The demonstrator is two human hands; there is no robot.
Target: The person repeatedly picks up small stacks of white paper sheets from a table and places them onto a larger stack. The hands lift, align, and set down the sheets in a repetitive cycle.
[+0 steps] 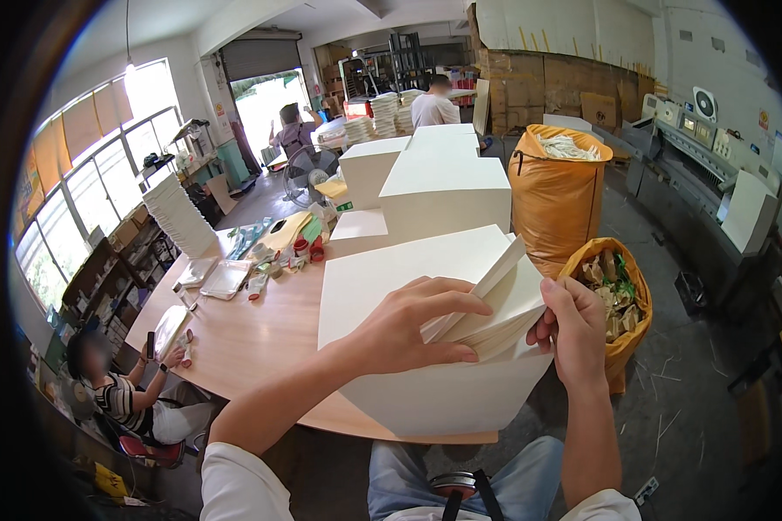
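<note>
My left hand [408, 326] lies spread on top of the big white paper stack [426, 347] right in front of me at the near edge of the wooden table [252, 330], fingers wide and curled over a lifted wad of sheets [495, 304] at the stack's right corner, while my right hand [573, 330] pinches that same wad from the outside, thumb on top and fingers closed round its edge. The sheets look light one by one but the wad bows in a fan, so I judge it limp and a little slippery, likely to slide apart unless I grip the corner firmly and keep my left palm flat as a weight (paper edges can also cut). The whole stack seems heavy and stiff as a block, not something to shift. It overhangs the table edge slightly toward my lap. To the right there is open floor, though a small orange sack [613, 295] of scraps stands just beside my right hand and a taller orange sack [556, 195] behind it; more white stacks [443, 187] rise close behind, so room is mainly upward and to my right.
</note>
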